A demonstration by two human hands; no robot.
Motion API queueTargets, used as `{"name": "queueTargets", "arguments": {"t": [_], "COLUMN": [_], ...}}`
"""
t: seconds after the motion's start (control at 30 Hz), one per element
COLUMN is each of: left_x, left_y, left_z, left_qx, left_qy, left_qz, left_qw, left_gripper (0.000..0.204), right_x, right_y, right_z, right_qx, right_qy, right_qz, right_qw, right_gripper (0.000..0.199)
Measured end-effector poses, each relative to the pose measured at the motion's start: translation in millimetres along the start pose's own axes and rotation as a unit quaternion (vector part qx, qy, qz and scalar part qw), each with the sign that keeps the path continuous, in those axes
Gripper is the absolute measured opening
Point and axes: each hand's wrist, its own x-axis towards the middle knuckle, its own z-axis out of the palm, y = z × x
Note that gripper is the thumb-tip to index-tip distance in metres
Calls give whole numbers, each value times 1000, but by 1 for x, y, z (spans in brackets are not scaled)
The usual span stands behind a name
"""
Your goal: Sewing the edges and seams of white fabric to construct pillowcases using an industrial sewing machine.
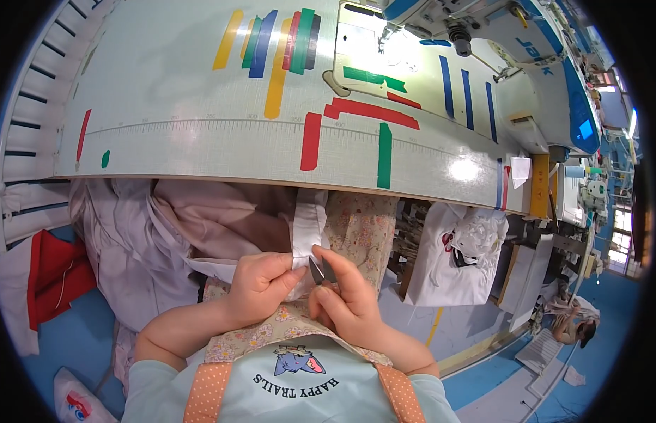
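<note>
My left hand (263, 283) pinches the edge of a white fabric band (308, 220) that hangs over the table's front edge. Close beside it, my right hand (344, 290) grips small metal thread snips (317, 271), their blades pointing up and left at the band's edge. The two blades look spread apart at the tips. Pale pinkish-white cloth (222, 211) belonging to the garment bunches across my lap to the left. Whether the blades touch the fabric or a thread, I cannot tell.
Ahead lies a white sewing table (180, 151) with a ruler strip and coloured tape marks. A sewing machine (547, 56) stands at the far right. White cloth (448, 261) is piled on a support to the right; red-and-white fabric (56, 282) lies left. Another person (578, 328) sits far right.
</note>
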Motion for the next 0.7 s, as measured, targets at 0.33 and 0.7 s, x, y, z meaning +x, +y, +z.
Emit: {"name": "queueTargets", "arguments": {"t": [0.33, 0.7], "left_x": [4, 1], "left_y": [-1, 1], "left_z": [4, -8], "left_qx": [-35, -62], "left_qy": [32, 4], "left_qz": [7, -25], "left_qw": [999, 998], "left_gripper": [13, 18], "right_x": [10, 14], "right_y": [8, 12], "right_z": [1, 0], "right_qx": [-191, -292], "right_qy": [31, 51], "right_qz": [-150, -234], "right_qw": [970, 926], "right_gripper": [51, 50]}}
